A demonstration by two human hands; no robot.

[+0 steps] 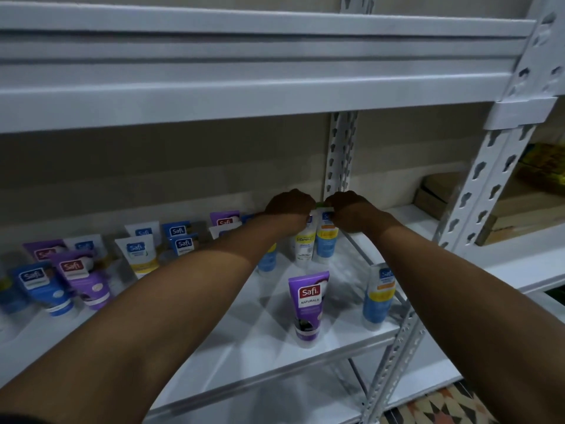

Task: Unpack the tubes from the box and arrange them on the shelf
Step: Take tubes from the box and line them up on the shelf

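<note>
gripping upright tubes [304, 243] on the shelf [269, 347]

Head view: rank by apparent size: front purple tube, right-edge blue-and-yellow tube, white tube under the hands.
Purple tube and blue-and-yellow tube: about alike.
White tube: smallest, though farther back and partly hidden by the left hand.

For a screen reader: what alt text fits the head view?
The left hand grips the top of a white tube and the right hand a blue-and-yellow tube, at the back of a white shelf. Other tubes stand around, a purple tube nearest.
</note>
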